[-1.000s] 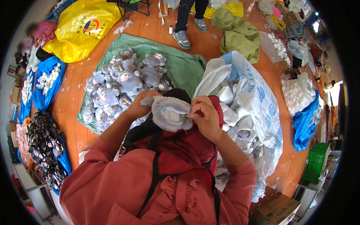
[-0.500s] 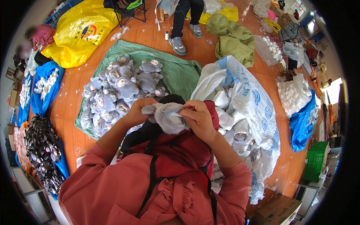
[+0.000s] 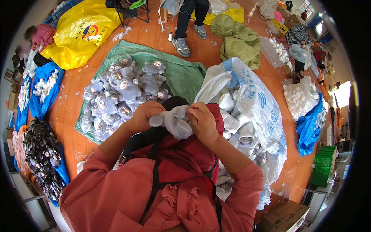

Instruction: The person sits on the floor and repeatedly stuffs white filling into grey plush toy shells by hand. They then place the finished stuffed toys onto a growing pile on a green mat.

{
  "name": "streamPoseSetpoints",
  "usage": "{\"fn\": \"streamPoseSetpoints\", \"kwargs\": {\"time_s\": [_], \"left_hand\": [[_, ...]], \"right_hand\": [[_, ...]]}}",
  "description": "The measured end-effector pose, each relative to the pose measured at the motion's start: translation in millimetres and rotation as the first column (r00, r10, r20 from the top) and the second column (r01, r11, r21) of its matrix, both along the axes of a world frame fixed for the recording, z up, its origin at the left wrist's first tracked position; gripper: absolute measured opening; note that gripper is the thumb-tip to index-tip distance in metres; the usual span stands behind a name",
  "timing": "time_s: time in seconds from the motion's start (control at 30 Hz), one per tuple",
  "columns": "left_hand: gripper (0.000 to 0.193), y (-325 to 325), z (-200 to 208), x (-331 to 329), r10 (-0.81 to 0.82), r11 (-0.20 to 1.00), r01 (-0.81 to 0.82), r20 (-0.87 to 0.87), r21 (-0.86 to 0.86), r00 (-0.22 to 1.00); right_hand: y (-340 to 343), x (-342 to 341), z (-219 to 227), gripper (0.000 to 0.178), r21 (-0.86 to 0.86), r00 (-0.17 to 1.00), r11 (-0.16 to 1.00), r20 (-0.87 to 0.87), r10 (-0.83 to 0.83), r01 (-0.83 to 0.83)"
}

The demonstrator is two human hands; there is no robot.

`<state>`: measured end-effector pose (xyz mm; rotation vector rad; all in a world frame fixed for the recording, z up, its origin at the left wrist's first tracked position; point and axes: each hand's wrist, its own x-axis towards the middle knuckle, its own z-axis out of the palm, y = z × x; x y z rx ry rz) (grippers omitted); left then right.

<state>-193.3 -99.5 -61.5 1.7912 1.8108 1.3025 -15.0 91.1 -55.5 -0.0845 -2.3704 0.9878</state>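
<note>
In the head view, looking down past a salmon-pink ruffled blouse [image 3: 116, 185], two bare hands meet over the person's lap, which is covered in dark red cloth [image 3: 181, 154]. A small, fluffy grey plush piece [image 3: 179, 125] is held up between them, nearer than the toy pile. The left hand [image 3: 146, 115] is curled, its fingertips gripping the piece's left side beside a rounded tuft; the right hand [image 3: 204, 123] pinches its upper right edge between thumb and fingers. Whether the right fingertips also hold something tiny cannot be made out. Beyond the left hand, a heap of grey plush toys [image 3: 129, 91] rests on a green sheet [image 3: 183, 65] spread over the orange floor [image 3: 91, 77]. Just right of the right hand, a large white sack [image 3: 266, 112] lies open, with pale grey and white plush pieces [image 3: 232, 121] inside. At left are a pile of glossy dark pieces [image 3: 40, 150] and, farther off, a yellow bag [image 3: 83, 23]. At the far side, a person in black trousers [image 3: 186, 21] sits near an olive sack [image 3: 241, 46]. At right stands a green crate [image 3: 324, 166]; near right, a cardboard box [image 3: 284, 214].
</note>
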Motion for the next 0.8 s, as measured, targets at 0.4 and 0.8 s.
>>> {"fn": "streamPoseSetpoints", "kwargs": {"time_s": [0.4,0.8], "left_hand": [[0.024,3,-2,6,-0.007,0.998,0.016,-0.15,0.06,0.989],[0.018,-11,-4,4,0.166,0.98,-0.077,0.53,-0.185,0.832]], "right_hand": [[5,7,-3,0.02,0.203,0.965,0.978,0.262,-0.016,-0.039],[5,12,3,0.013,-0.202,0.985,0.967,-0.107,0.138,-0.158]]}}
